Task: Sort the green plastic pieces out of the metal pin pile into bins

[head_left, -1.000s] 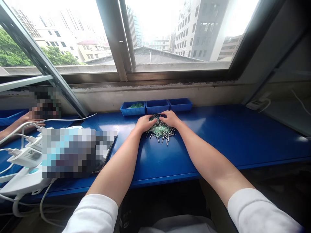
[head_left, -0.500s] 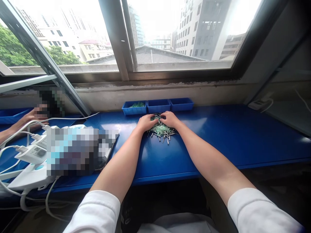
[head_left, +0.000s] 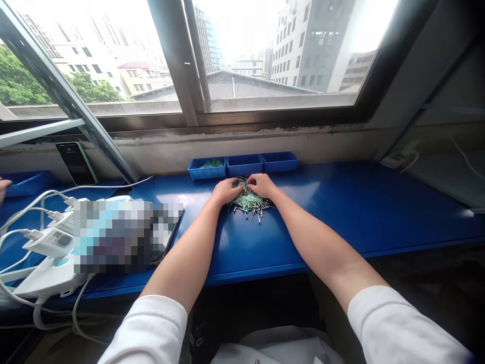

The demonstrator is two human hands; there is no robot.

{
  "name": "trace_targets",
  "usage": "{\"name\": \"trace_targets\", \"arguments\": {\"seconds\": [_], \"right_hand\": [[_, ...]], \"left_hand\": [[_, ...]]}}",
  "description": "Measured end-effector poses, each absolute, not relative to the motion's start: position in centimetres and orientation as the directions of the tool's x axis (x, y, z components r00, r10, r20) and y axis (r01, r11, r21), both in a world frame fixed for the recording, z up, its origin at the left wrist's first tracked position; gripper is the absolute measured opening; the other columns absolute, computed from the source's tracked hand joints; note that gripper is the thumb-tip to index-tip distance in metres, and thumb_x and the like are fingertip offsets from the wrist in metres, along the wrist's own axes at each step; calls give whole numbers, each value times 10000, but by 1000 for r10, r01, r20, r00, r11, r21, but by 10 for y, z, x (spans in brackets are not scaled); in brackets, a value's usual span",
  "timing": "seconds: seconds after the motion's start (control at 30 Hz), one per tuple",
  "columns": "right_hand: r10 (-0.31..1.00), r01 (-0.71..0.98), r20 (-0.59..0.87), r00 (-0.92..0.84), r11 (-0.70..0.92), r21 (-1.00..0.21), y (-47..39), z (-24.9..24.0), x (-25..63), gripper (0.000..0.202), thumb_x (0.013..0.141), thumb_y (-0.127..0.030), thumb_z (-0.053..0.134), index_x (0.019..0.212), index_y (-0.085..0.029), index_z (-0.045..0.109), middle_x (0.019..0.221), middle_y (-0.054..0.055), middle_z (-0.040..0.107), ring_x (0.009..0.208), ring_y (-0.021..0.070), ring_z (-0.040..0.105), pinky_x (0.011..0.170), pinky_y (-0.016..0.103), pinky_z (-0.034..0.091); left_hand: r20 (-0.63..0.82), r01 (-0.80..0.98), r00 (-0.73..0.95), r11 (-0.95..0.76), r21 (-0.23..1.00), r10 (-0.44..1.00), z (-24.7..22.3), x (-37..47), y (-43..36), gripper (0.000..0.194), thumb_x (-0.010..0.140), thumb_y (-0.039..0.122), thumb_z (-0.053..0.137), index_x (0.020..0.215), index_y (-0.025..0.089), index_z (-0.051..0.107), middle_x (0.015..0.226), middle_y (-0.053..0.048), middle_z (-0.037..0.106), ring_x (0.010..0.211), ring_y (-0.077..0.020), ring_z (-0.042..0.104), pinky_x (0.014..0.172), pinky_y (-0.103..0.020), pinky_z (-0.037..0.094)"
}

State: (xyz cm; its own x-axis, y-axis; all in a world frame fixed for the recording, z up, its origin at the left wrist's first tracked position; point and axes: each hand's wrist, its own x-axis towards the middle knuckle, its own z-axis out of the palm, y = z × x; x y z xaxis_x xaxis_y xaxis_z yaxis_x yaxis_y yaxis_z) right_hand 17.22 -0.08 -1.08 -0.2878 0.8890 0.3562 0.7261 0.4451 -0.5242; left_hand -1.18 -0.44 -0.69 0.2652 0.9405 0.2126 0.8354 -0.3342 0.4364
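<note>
In the head view, a heap of thin metal rods [head_left: 259,214] with dark and silvery parts lies on the blue table, mixed with pale green translucent pieces [head_left: 247,202]. My left hand [head_left: 226,191] rests at the heap's far left side, thumb and fingers curled in on the rods. From the right, my right hand [head_left: 262,185] bends its fingers down into the same far part, close to the left hand. Both sets of fingertips are partly hidden among the rods.
Behind the heap stand three joined blue bins, the left bin [head_left: 206,171] holding green pieces. A white power strip [head_left: 49,275] with chargers and cables lies left, beside a blurred object [head_left: 121,235]. A phone [head_left: 77,163] leans by the wall. Another person's hand [head_left: 3,188] shows far left.
My hands stay at the heap with only slight finger movement. The view has shifted a little. The other person's hand has drawn back to the left edge, away from the phone.
</note>
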Motion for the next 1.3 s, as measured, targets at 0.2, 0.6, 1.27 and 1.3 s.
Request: {"name": "trace_targets", "arguments": {"seconds": [0.2,0.6,1.27,1.3], "right_hand": [[878,702,375,-296,467,-538,2,-13,173,142,768,-197,622,888,-194,697,860,18,695,777,145,616,715,239,466],[847,556,437,-303,530,-640,1,-12,170,141,756,-130,582,832,-176,691,838,28,691,792,151,628,749,255,489],[900,241,418,-121,435,-868,-2,-3,162,186,736,-352,611,812,-190,565,611,-25,603,464,97,512,500,237,444],[903,250,415,-111,430,-868,-3,-2,162,194,739,-369,609,795,-188,571,619,-19,613,469,97,519,503,237,447]], "left_hand": [[211,840,263,-331,430,941,-5,-11,-6,557,777,536,500,1220,207,582,1269,-75,576,1177,-270,515,979,-330,394],[230,844,272,-347,409,934,-9,-12,-3,534,783,530,506,1199,206,592,1222,-85,607,1128,-278,550,925,-328,426],[604,724,351,-617,310,716,2,2,-12,219,858,309,504,900,196,686,896,-56,680,871,-207,616,840,-329,461],[603,737,331,-598,315,725,2,1,-11,219,858,305,500,890,193,685,894,-59,681,874,-209,615,844,-330,459]]}}
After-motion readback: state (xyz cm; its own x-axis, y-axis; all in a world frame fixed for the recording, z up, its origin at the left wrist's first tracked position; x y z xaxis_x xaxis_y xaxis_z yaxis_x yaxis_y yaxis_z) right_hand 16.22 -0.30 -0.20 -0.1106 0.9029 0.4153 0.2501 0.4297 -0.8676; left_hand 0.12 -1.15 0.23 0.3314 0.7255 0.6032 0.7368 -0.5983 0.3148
